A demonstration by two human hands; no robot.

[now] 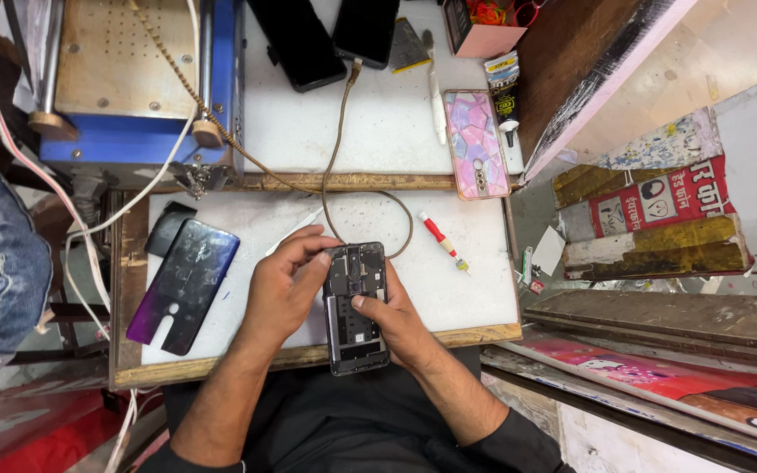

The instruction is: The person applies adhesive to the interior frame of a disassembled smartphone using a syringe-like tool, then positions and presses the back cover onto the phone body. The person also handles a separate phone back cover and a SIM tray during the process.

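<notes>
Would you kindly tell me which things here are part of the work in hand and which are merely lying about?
In hand:
- opened phone, held by left hand and right hand
- purple back cover, beside it

Lying about:
- red-handled screwdriver
- pink patterned case
- two dark phones
- brown cable
- blue machine

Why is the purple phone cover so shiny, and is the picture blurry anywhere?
In the head view, even overhead light makes pale glare streaks on the glossy purple back cover; the opened phone between the left hand and right hand looks sharp; shadows are soft; straight edges bend slightly near the corners.
</notes>
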